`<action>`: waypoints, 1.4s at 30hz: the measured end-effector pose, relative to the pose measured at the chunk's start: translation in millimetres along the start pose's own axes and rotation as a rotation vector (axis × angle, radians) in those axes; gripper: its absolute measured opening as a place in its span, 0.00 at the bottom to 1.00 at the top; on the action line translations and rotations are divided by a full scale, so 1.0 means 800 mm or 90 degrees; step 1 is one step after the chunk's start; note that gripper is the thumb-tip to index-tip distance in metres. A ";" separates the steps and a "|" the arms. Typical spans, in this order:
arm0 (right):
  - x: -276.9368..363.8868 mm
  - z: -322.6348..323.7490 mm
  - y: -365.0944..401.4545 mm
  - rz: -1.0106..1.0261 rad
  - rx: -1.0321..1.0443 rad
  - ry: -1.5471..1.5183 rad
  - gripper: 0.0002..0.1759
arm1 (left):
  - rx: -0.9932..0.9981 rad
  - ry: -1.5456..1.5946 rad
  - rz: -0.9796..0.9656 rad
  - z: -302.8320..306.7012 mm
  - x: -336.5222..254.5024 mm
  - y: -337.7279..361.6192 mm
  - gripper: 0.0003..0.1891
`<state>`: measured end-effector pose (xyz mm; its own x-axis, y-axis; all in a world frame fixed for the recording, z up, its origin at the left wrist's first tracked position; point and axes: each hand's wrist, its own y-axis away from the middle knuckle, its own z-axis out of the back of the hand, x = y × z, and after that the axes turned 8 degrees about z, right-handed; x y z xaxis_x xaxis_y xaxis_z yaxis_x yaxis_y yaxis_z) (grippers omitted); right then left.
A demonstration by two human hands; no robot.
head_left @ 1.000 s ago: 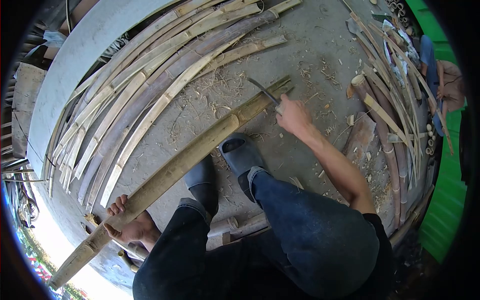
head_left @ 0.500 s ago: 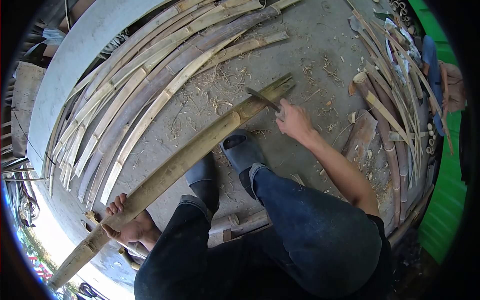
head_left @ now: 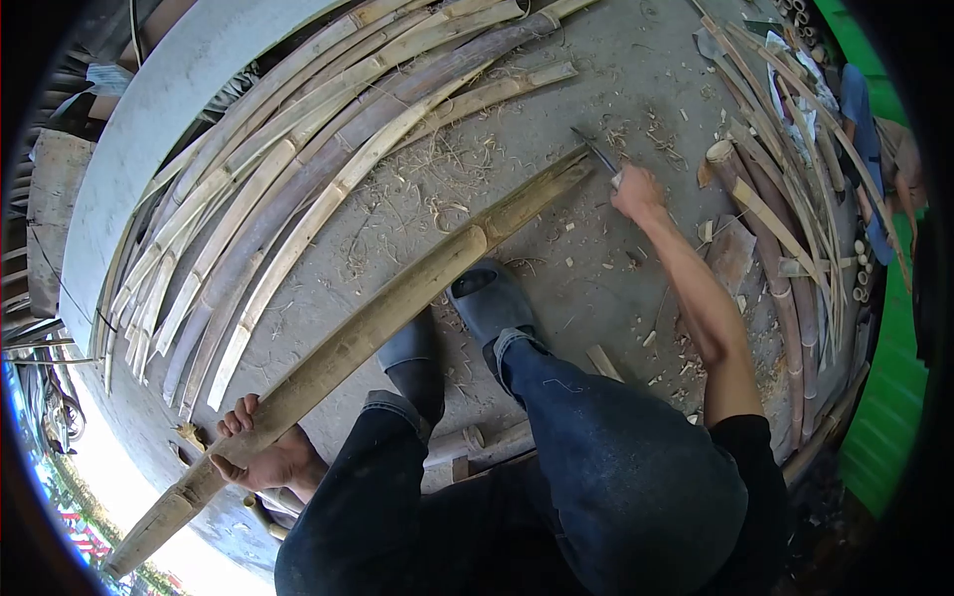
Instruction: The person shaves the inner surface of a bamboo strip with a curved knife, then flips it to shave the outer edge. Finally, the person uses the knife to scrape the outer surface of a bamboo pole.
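A long split half of bamboo (head_left: 373,316) slants across the view from lower left to upper middle, its hollow side up and a node wall showing inside. My left hand (head_left: 266,452) is wrapped around its lower part, fingers over the far edge and thumb on the near one. My right hand (head_left: 639,193) is closed on the handle of a knife (head_left: 594,147), whose dark blade lies right at the bamboo's far end. That end looks split and ragged. Below the bamboo are my two dark clogs (head_left: 494,302) on the concrete floor.
Many split bamboo strips (head_left: 298,209) lie in a curved row at left. More bamboo poles (head_left: 770,258) and thin strips are heaped at right, by a green corrugated sheet (head_left: 884,417). Shavings (head_left: 437,164) litter the floor. Another person (head_left: 897,164) shows at the right edge.
My right hand and the knife have moved up and right along the bamboo, from inside its hollow to its far end. My left hand keeps its grip.
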<state>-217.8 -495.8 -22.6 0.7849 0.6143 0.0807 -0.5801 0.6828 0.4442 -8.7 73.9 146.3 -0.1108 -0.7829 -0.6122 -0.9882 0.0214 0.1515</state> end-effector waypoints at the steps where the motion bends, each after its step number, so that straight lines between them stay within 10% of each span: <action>1: 0.011 0.006 0.015 0.045 -0.007 -0.009 0.27 | 0.018 0.000 -0.004 0.000 0.000 0.000 0.21; 11: -0.037 -0.008 0.041 0.018 -0.005 -0.020 0.30 | 0.123 0.045 0.001 -0.001 -0.020 -0.002 0.21; 23: 0.206 0.084 0.212 0.361 0.022 -0.267 0.24 | 0.266 0.120 0.026 -0.070 -0.022 -0.028 0.22; 30: -0.002 0.016 0.096 0.081 -0.016 -0.061 0.27 | 0.344 0.092 0.009 -0.054 -0.021 -0.018 0.22; 38: 0.116 0.037 0.210 0.240 0.009 -0.211 0.30 | 0.345 0.130 0.045 -0.053 -0.023 -0.009 0.21; 42: 0.067 0.007 0.145 0.082 -0.039 -0.174 0.30 | 0.278 0.095 0.015 -0.054 -0.025 -0.008 0.21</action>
<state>-241.8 -385.9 38.5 0.7287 0.5742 0.3732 -0.6842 0.6336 0.3611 4.4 62.4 190.8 -0.1487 -0.8592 -0.4895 -0.9411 0.2749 -0.1968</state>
